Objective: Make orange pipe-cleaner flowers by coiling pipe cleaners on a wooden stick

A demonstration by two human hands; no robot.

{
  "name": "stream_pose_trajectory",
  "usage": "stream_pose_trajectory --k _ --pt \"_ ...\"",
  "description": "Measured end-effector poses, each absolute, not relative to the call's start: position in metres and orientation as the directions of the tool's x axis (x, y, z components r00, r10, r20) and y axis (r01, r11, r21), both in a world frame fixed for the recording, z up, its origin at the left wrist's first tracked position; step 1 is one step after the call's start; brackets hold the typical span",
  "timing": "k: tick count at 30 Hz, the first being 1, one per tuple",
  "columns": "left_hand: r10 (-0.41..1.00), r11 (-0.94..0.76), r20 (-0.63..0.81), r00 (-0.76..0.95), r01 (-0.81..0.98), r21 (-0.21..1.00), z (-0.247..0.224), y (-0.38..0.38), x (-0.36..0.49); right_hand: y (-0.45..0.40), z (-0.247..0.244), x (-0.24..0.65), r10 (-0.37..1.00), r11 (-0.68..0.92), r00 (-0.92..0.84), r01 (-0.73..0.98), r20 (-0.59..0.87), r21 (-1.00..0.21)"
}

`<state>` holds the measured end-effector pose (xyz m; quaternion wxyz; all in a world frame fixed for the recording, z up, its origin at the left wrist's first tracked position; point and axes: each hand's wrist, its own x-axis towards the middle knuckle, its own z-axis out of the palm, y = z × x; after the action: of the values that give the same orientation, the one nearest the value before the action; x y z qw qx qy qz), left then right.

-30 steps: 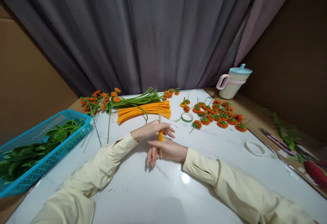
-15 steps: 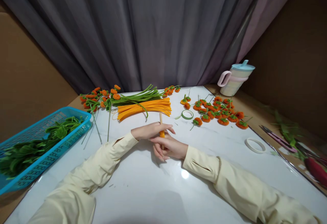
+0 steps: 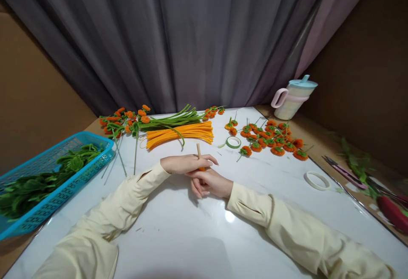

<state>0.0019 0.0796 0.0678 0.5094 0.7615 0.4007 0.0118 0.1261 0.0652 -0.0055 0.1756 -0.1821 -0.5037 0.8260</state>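
Both hands meet over the middle of the white table around a slim wooden stick [image 3: 198,149]. An orange pipe cleaner [image 3: 202,169] is wound round the stick, mostly covered by fingers. My left hand [image 3: 182,164] lies across from the left, its fingers closed on the stick just above the orange winding. From the right, my right hand [image 3: 214,181] has its fingers curled round the stick and winding from below. The stick's lower end is hidden. Just beyond the hands lie a bundle of orange pipe cleaners [image 3: 178,135] and a bundle of green ones [image 3: 174,119].
A blue basket [image 3: 108,146] of green leaves stands at left. Orange fuzzy flowers [image 3: 278,150] spread at right, others [image 3: 145,119] at back left. A green tape roll [image 3: 233,142], a white ring [image 3: 317,180], pink-handled scissors [image 3: 347,173] and a lidded cup [image 3: 291,100] are to the right.
The stick's top has tipped slightly left and sits a little lower. My left hand has shifted slightly left and now covers more of the orange winding.
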Motion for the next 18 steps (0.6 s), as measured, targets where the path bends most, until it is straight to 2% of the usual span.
stream_pose_trajectory --k 7,13,18 --pt "0.654 -0.240 -0.302 0.693 0.570 0.786 0.0641 0.0792 0.0056 0.0637 -0.0030 0.1261 0.501 -0.428 -0.855 -0.111 -0.133 -0.897" --pt "0.675 -0.369 -0.297 0.675 0.658 0.656 0.0662 0.0770 0.0068 0.0627 -0.0040 0.1257 0.505 -0.450 -0.851 -0.113 -0.148 -0.886" --pt "0.692 -0.378 -0.322 0.647 0.703 0.602 0.0707 0.0728 0.0080 0.0637 -0.0077 0.1262 0.494 -0.433 -0.859 -0.109 -0.135 -0.895"
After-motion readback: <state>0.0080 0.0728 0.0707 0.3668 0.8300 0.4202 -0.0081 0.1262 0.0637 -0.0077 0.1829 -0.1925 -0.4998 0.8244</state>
